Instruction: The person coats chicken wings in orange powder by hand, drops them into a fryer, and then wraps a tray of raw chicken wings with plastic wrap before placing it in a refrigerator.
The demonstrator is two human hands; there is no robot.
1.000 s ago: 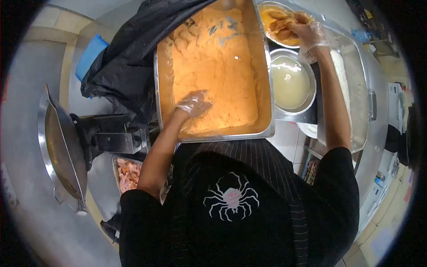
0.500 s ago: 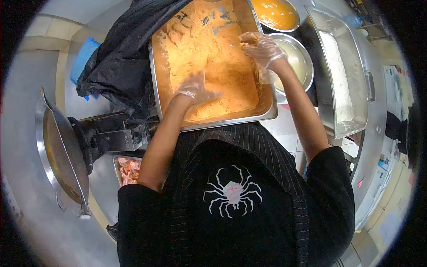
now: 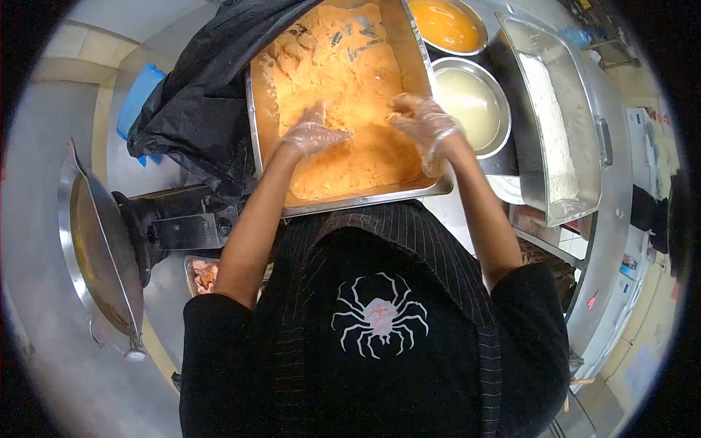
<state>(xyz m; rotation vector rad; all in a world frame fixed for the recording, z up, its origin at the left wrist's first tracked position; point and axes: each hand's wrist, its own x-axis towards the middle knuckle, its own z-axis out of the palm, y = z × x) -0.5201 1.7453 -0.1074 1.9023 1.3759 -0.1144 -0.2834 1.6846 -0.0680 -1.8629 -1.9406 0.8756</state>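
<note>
Powder (image 3: pixel 350 171), orange and loose, lies in a steel tray (image 3: pixel 415 66) right in front of the striped apron (image 3: pixel 372 226). Left of the apron, pink meat (image 3: pixel 204 276) shows, partly hidden; farther left is a wok (image 3: pixel 120 233). Over the tray, gloved in clear plastic, the left hand (image 3: pixel 310 133) has thumb and fingers spread low above or on the powder. Near the tray's right wall, the right hand (image 3: pixel 423 124) is curled, its fingertips blurred; whether they pinch anything cannot be told. To the right are a pale bowl (image 3: pixel 504 113) and a deep pan (image 3: pixel 584 109) with flour (image 3: pixel 553 124). Beyond stands an orange bowl (image 3: pixel 483 33); black plastic (image 3: pixel 197 95) covers the tray's far left corner.
</note>
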